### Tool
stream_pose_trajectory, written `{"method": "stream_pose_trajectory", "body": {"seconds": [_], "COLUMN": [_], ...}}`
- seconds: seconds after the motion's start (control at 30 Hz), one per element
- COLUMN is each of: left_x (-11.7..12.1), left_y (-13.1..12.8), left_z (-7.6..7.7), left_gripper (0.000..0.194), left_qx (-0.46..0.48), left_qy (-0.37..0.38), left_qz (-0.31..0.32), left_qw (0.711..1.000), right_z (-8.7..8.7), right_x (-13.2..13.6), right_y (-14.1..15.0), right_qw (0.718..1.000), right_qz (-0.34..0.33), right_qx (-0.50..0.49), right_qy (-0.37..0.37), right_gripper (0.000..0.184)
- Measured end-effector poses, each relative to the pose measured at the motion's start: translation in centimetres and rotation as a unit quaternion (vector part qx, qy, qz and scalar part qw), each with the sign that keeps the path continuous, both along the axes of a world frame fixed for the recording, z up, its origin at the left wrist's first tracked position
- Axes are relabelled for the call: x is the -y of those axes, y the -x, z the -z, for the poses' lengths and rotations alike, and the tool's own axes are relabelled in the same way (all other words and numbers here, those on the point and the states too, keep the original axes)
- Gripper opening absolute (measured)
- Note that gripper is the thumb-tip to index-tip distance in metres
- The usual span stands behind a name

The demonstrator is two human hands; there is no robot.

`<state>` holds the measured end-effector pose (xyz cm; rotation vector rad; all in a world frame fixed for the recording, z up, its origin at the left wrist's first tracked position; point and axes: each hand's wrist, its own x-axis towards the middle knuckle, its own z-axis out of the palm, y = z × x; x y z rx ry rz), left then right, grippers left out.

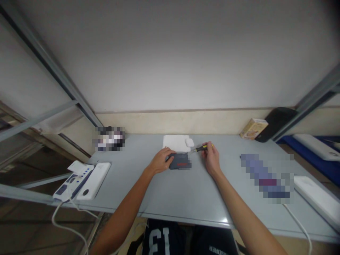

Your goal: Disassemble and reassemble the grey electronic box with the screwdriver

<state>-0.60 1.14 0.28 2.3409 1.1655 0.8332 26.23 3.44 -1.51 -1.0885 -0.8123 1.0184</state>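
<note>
My left hand [162, 160] grips the left end of a dark grey box-shaped device [176, 162] with red lettering on its side; its right end is pixelated. In my right hand [211, 159] is a screwdriver [202, 148] with a black and yellow handle, its shaft pointing left. The tip lies close to the device's upper right corner; whether it touches cannot be made out. Just behind the device lies a white sheet or flat pad [175, 141], with a small white rounded object [189, 142] at its right side.
A power strip [73, 180] and a white slab-like device [94, 180] lie at the table's left edge. On the right stand a small yellow box [253, 128] and a black object [277, 124]. A long white object [317, 198] and a pixelated item lie nearer. A wall [170, 122] bounds the back.
</note>
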Motion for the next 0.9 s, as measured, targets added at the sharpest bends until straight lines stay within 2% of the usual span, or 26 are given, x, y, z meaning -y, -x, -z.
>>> {"method": "stream_pose_trajectory", "body": {"seconds": [0.13,0.4,0.7,0.9], "left_x": [0.6,1.7,1.7,0.9], "left_y": [-0.3,-0.4,-0.3,0.7], "left_z": [-0.5,-0.5,-0.6,0.1], "left_gripper": [0.034,0.064,0.059,0.054], "left_qx": [-0.033,-0.051,0.019,0.132], "left_qy": [-0.022,-0.008,0.025,0.111], "left_qz": [0.016,0.015,0.023,0.020], "left_qw": [0.999,0.999,0.999,0.985], "right_z": [-0.5,-0.9,-1.0,-0.9], "right_x": [0.3,0.6,0.8,0.8], "right_y": [0.0,0.1,-0.1,-0.3], "right_qw": [0.999,0.997,0.990,0.989], "right_qz": [0.015,0.030,0.054,0.064], "right_qx": [0.033,0.074,0.129,0.132], "right_qy": [-0.001,-0.001,-0.005,-0.004], "right_gripper": [0.053,0.051,0.050,0.050]}}
